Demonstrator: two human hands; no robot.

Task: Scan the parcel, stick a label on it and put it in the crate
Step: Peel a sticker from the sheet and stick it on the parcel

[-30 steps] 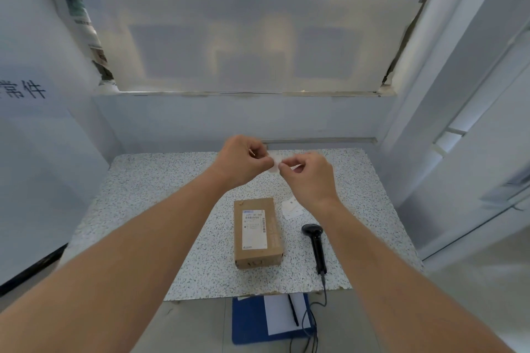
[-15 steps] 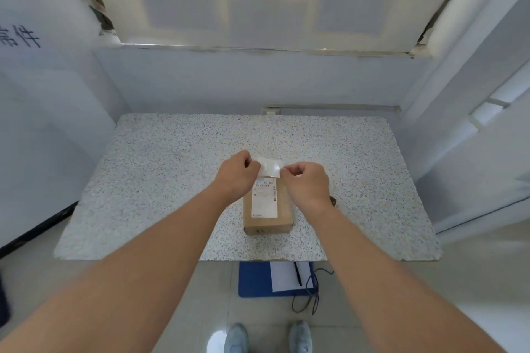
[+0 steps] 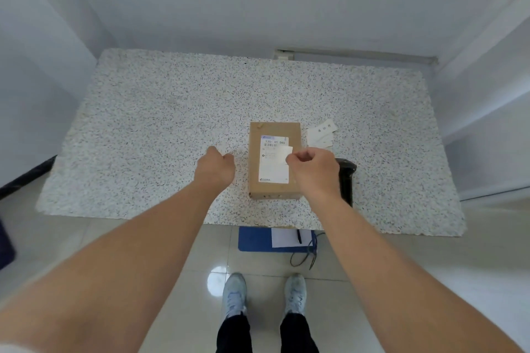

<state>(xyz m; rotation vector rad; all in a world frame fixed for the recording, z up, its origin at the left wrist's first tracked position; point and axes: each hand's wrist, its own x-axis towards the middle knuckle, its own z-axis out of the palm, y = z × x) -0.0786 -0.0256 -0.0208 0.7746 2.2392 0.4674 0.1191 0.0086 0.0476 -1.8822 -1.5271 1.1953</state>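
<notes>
A brown cardboard parcel [image 3: 274, 189] lies on the speckled table [image 3: 160, 123], with a white shipping sticker on its top. My right hand [image 3: 314, 169] pinches a small white label [image 3: 284, 154] and holds it just over the parcel's top. My left hand [image 3: 216, 167] hovers to the left of the parcel, fingers curled shut with nothing visible in them. A black handheld scanner [image 3: 347, 177] rests on the table behind my right hand, partly hidden by it. No crate is in view.
Several loose white labels [image 3: 321, 134] lie to the right of the parcel. Under the table's front edge a blue clipboard [image 3: 255, 239] with paper and a pen sits on the tiled floor, beside the scanner's cable. My shoes show below. Walls enclose the table on three sides.
My left hand has let go of the label and moved left of the parcel. My right hand alone now holds the label, lowered over the parcel. The camera has tilted down.
</notes>
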